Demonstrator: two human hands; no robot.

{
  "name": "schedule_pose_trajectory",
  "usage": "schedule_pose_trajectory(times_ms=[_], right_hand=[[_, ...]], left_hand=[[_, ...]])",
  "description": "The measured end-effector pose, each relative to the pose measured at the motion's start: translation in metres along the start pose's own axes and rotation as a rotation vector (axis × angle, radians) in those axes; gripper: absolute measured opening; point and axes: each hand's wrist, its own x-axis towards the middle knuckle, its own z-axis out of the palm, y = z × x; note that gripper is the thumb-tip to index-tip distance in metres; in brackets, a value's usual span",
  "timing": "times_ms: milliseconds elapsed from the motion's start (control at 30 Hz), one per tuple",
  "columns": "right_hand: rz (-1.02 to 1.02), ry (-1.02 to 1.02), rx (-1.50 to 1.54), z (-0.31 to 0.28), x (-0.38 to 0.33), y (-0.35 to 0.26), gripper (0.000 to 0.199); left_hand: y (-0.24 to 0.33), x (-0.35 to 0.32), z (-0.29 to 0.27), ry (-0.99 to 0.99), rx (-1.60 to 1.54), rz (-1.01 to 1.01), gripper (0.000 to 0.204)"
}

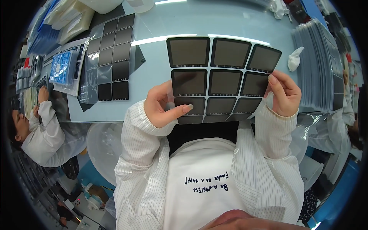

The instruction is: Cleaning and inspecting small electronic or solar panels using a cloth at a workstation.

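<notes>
Between my two hands is a clear film sheet (225, 82) carrying rows of dark rectangular panels with black borders, raised and tilted at the table's near edge. My left hand (163, 109) grips its lower left side, the thumb lying over a panel in the bottom row. On the sheet's right edge, my right hand (284, 94) pinches with thumb and fingers. Left of it on the table lies another clear sheet with dark panels (121, 71), some of its places without a panel.
A tall stack of clear sheets (315, 65) stands on the right, beside a crumpled white tissue (295, 59). On the left are a blue packet (62, 68) and bagged stacks (74, 25). A co-worker (44, 126) sits at far left. Translucent bins (103, 149) flank me below the table.
</notes>
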Motion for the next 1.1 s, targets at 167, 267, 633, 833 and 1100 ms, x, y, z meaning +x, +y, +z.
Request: schedule_pose_trajectory(times_ms=[167,267,633,833,1100], right_hand=[[0.014,0.007,-0.028,0.003,-0.001,-0.005,0.020],[0.024,0.012,-0.018,0.003,-0.001,-0.005,0.020],[0.005,0.052,-0.061,0.009,-0.006,-0.011,0.020],[-0.029,0.061,-0.089,0.012,-0.007,-0.017,0.019],[-0.038,0.084,-0.090,0.017,-0.008,-0.020,0.019]], left_hand=[[-0.004,-0.003,-0.002,-0.032,0.024,-0.001,0.020],[-0.006,-0.003,-0.002,-0.045,0.028,0.061,0.019],[-0.003,-0.002,-0.006,-0.085,0.050,0.081,0.012],[0.001,-0.002,-0.003,-0.059,0.008,0.049,0.017],[-0.002,-0.005,-0.008,-0.085,0.000,0.028,0.025]])
